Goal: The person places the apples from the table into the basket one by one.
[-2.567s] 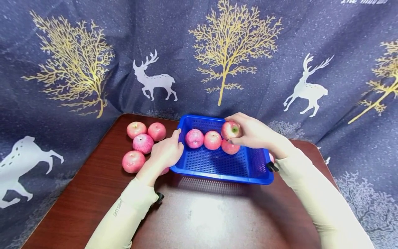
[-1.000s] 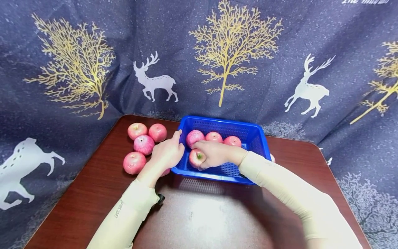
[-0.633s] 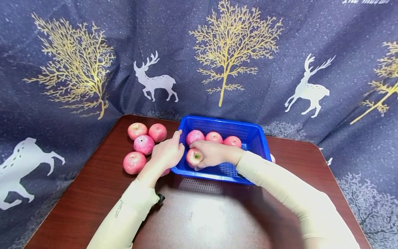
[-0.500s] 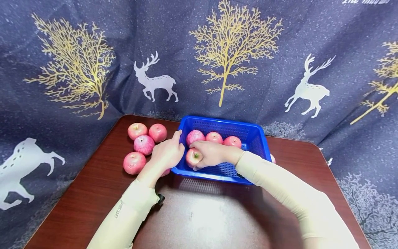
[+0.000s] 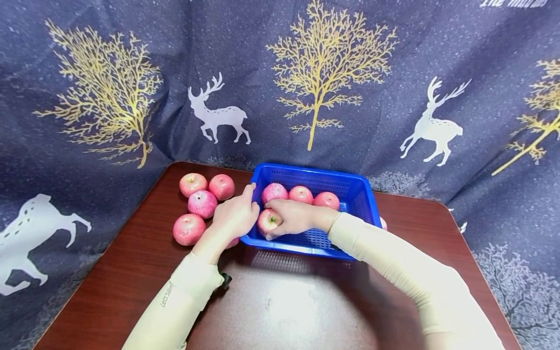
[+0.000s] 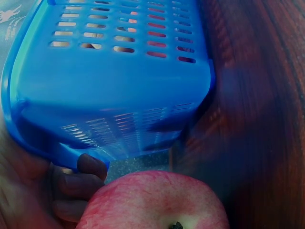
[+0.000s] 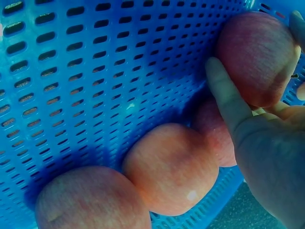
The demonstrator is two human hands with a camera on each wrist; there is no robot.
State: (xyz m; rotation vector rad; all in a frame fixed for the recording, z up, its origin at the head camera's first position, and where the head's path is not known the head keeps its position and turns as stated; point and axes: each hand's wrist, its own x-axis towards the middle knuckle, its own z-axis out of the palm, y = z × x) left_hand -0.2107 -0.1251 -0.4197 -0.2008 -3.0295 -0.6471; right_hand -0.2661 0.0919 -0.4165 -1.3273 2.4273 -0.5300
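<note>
- Lowering apple [image 5: 268,219] into basket [image 5: 363,194], frame centre, now lower and further left than a second ago.
- Right hand [image 5: 293,217] curling round it.
- Left hand [image 5: 236,215] gripping basket rim.
- Nearing release, seemingly.

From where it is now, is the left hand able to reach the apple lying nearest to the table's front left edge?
Probably yes. The left hand holds the blue basket's left wall, and that apple lies just beside its wrist on bare table, with nothing between them.
</note>
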